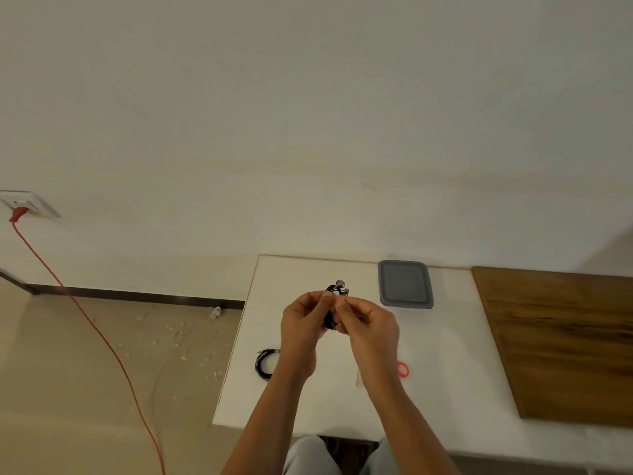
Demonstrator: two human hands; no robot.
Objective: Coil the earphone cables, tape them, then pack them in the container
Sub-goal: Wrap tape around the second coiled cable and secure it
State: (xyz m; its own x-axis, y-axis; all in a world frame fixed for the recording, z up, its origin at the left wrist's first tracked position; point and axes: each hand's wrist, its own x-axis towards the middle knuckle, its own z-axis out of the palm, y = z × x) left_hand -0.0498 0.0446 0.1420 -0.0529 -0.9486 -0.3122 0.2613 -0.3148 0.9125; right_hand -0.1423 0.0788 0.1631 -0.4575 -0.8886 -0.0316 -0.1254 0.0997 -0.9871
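Observation:
My left hand (303,318) and my right hand (368,323) meet above the white table (445,354), both pinching a black coiled earphone cable (334,293) between their fingertips. Its earbuds stick up above my fingers; most of the coil is hidden by my hands. A second black coiled earphone cable (263,364) lies on the table beside my left wrist. A grey lidded container (405,283) sits at the table's back, right of my hands. A small red loop (403,369) lies right of my right wrist.
A brown wooden board (561,341) covers the table's right part. A red power cord (102,337) runs from a wall socket (29,204) across the floor on the left. Small clear scraps litter the floor. My knees show below the table's front edge.

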